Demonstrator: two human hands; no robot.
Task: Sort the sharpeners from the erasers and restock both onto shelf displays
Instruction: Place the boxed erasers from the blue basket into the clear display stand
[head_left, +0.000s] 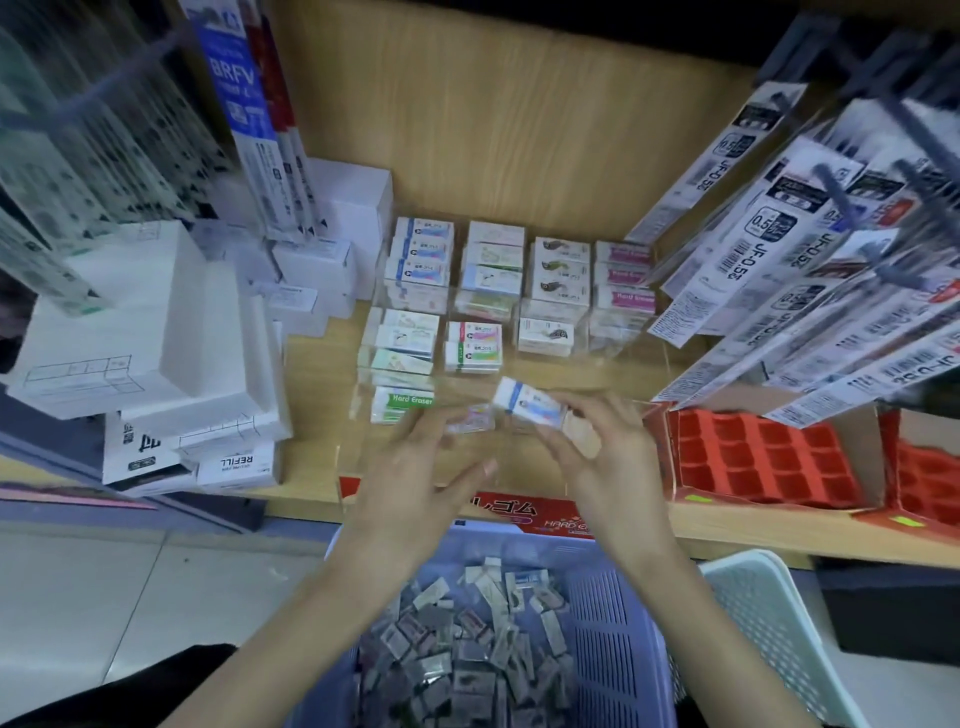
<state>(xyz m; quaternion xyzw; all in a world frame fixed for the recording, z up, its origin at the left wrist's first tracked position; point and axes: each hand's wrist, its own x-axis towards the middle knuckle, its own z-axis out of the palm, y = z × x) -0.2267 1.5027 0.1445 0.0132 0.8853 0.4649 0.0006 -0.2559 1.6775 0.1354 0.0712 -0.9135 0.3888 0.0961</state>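
My right hand (592, 441) pinches a white-and-blue boxed eraser (524, 402) above the front row of a clear acrylic display (519, 312) on the wooden shelf. My left hand (415, 467) reaches beside it, its fingertips on a small clear-wrapped pink item (471, 420); whether it grips that item is unclear. The display's compartments hold stacked boxed erasers, with a green "Hard Eraser" box (400, 404) at the front left. Below my arms, a purple basket (613, 623) holds several small wrapped items (467, 644).
White refill boxes (156, 353) are stacked at the shelf's left. Hanging pen refill packs (810, 249) crowd the right, above red divided trays (763, 452). A pale green basket (769, 613) stands right of the purple one. A red eraser label (524, 512) runs along the shelf front.
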